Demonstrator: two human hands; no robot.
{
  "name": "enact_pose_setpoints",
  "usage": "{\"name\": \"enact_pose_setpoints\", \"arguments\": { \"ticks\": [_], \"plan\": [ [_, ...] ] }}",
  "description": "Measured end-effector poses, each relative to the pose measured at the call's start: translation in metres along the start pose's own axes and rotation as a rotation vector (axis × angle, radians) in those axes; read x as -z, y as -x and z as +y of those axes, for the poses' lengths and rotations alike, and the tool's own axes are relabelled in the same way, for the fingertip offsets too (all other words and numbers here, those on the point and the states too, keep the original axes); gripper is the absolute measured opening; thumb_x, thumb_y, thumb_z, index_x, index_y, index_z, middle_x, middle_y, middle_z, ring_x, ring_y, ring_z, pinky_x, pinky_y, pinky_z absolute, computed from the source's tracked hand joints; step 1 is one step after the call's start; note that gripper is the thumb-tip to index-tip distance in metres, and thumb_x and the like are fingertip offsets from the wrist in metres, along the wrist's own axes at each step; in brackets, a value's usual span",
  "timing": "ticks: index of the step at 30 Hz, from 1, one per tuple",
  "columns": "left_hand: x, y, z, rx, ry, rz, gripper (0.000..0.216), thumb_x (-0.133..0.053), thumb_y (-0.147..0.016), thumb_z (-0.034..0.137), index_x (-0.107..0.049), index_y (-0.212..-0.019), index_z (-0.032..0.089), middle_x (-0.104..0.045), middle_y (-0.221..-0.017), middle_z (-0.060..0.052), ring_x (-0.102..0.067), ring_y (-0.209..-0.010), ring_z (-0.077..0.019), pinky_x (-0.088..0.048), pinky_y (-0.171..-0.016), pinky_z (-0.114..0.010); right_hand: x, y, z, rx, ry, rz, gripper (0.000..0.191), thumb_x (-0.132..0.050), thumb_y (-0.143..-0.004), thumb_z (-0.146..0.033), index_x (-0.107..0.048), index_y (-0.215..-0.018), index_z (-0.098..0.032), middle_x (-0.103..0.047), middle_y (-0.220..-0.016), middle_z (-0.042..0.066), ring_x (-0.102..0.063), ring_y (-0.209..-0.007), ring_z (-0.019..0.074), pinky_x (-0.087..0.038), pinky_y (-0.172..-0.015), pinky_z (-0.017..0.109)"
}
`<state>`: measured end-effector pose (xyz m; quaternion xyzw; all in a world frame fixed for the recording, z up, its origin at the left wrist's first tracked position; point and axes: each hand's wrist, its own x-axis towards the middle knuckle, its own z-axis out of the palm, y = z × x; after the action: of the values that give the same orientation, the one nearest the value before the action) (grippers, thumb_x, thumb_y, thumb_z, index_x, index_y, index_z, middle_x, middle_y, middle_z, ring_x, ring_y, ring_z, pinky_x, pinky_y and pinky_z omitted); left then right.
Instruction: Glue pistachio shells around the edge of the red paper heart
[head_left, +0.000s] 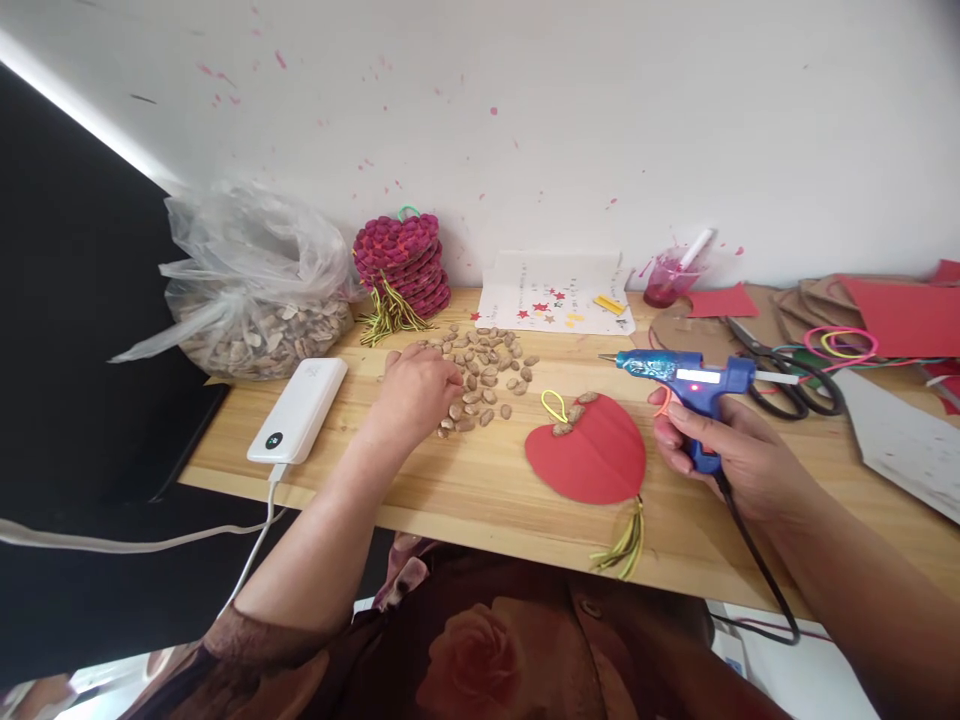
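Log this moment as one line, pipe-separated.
left hand: at shell pile | right hand: gripping blue glue gun | red heart: on table, some shells along upper edge

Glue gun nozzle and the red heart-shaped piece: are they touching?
Apart. The head view shows bare tabletop between the nozzle and the upper edge of the heart-shaped piece.

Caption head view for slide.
Right hand holds blue glue gun beside red heart cutout; left hand at tan shells.

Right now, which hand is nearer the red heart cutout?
Right. The right hand, gripping the blue glue gun, is just off the red heart cutout's right edge; the left hand is farther off to its left, at the scattered brown pieces.
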<state>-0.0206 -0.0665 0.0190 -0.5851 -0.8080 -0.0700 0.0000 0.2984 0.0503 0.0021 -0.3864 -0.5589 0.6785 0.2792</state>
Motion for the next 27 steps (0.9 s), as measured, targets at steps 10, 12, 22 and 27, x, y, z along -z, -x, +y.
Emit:
{"name": "enact_pose_setpoints", "arguments": {
  "ticks": [10, 12, 22, 27],
  "plan": [
    [-0.004, -0.002, 0.005, -0.058, -0.090, 0.006, 0.016, -0.063, -0.086, 0.018, -0.079, -0.084, 0.022, -0.076, -0.096, -0.011, -0.063, -0.110, -0.0346, -0.046, -0.091, -0.046, -0.006, 0.010, -0.007, 0.080, 0.076, 0.061, 0.034, -0.080, -0.083, -0.050, -0.071, -0.101, -0.021, -0.058, -0.068, -0.002, -0.053, -0.053, 0.0125, -0.035, -0.049, 0.026],
    [-0.006, -0.002, 0.004, -0.063, -0.116, 0.009, 0.016, -0.062, -0.086, 0.019, -0.078, -0.084, 0.022, -0.076, -0.097, -0.012, -0.063, -0.110, -0.0353, -0.046, -0.090, -0.047, -0.005, 0.011, -0.007, 0.089, 0.079, 0.068, 0.034, -0.079, -0.083, -0.050, -0.072, -0.100, -0.022, -0.058, -0.068, -0.002, -0.052, -0.053, 0.0126, -0.035, -0.048, 0.026],
    [0.001, -0.003, -0.005, 0.053, 0.037, 0.031, 0.017, -0.061, -0.086, 0.021, -0.078, -0.086, 0.020, -0.077, -0.098, -0.012, -0.067, -0.102, -0.0335, -0.049, -0.094, -0.046, -0.005, 0.013, -0.008, 0.134, 0.041, 0.101, 0.030, -0.081, -0.083, -0.047, -0.074, -0.098, -0.022, -0.058, -0.067, -0.002, -0.053, -0.051, 0.0118, -0.035, -0.046, 0.026],
    [0.007, -0.005, -0.013, 0.097, 0.199, 0.112, 0.014, -0.063, -0.084, 0.026, -0.076, -0.080, 0.023, -0.077, -0.095, -0.009, -0.068, -0.095, -0.0308, -0.052, -0.091, -0.044, -0.002, 0.010, -0.006, 0.131, 0.050, 0.087, 0.031, -0.081, -0.081, -0.050, -0.074, -0.096, -0.024, -0.057, -0.064, -0.002, -0.053, -0.050, 0.0133, -0.035, -0.044, 0.026]
  ]
}}
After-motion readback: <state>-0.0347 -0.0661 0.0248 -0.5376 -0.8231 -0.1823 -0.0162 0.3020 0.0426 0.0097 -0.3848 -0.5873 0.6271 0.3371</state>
